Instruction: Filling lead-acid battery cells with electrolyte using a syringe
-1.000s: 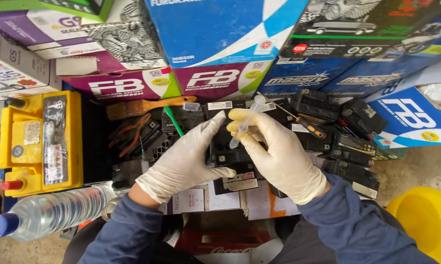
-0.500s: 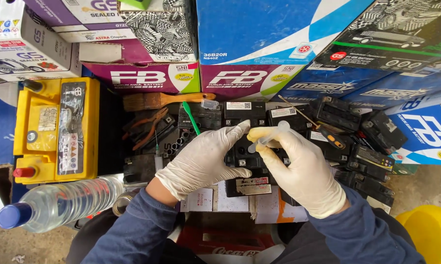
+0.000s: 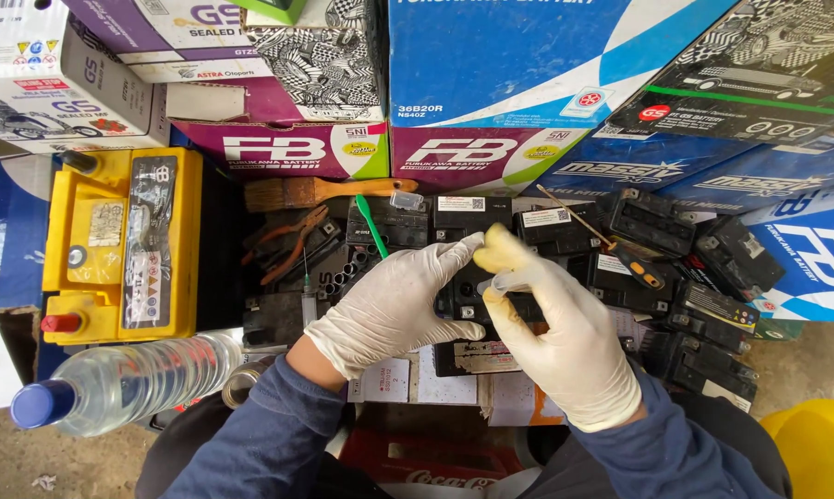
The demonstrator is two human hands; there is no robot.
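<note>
The right hand (image 3: 565, 337) grips a clear syringe (image 3: 507, 280) — long axis left-right, tip leftward — over the small black battery (image 3: 463, 296); the left hand (image 3: 394, 305) steadies that battery, fingers closed on its left side.

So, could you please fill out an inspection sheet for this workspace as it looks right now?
Surface: cardboard and papers under a spread of small black batteries.
Job's things: a clear syringe held over a small black battery.
Clutter: yellow battery, water bottle, brush, orange pliers, green stick, screwdriver, second syringe.
Grippers: left hand, gloved, steadies the small black battery; right hand, gloved, grips the clear syringe.
Cables: nothing seen.
Surroundings: stacked battery boxes behind; yellow tub at lower right; bare concrete floor.
</note>
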